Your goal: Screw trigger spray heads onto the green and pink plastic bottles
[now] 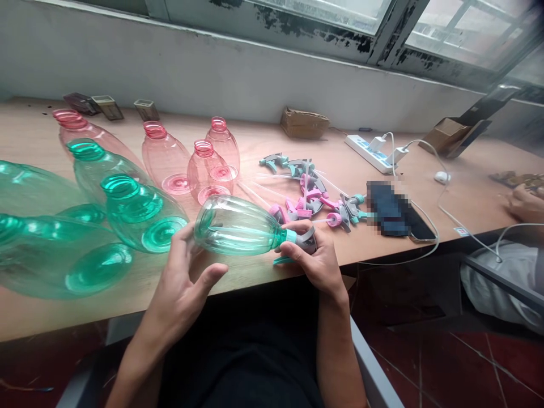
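Note:
A clear green spray bottle (238,226) lies on its side in the air over the table's front edge, its base toward the left. My right hand (312,255) is closed around its neck and the grey and teal trigger head (304,239). Beside the base is my left hand (187,277), open, thumb stretched away from the bottle; its fingertips are partly hidden behind the base. To the left stand several green bottles (140,212) without heads. Behind them are several pink bottles (208,170), open at the neck. Pink, grey and teal trigger heads (314,195) with thin tubes lie in a pile beyond my right hand.
A phone (420,224) and a blurred-out dark object (387,207) lie right of the pile. Behind are a power strip (369,153) with white cables, a small cardboard box (304,123) and an opened carton (446,136). Another person's hand (525,204) is at far right.

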Tool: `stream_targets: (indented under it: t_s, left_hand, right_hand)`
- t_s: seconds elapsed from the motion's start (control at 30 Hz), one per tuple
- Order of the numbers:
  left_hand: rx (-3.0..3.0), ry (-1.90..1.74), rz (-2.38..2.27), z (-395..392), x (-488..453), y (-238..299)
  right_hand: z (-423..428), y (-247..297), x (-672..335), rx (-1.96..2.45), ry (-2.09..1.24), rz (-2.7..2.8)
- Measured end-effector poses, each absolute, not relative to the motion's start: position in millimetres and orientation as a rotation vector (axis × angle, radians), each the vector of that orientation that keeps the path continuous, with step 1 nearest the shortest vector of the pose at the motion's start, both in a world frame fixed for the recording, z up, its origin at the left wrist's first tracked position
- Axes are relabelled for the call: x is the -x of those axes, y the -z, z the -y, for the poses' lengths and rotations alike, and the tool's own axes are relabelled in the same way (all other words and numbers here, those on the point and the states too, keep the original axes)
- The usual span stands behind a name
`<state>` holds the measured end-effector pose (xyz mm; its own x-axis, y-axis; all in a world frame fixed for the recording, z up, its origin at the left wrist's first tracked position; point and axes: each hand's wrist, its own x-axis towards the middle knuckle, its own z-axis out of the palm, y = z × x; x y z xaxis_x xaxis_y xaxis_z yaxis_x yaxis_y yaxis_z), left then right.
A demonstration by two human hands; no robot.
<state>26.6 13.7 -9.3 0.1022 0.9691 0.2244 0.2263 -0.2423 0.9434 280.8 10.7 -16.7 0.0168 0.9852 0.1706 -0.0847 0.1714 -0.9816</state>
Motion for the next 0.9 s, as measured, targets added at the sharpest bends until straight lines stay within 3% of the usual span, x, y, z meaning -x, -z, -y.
stream_targets:
  t_s: [0.9]
  left_hand:
    - [-1.653, -1.193, -1.056, -7.0, -29.2, -8.5]
  right_hand:
    - [-14.3, 10.6, -289.2, 0.936, -1.315, 1.216]
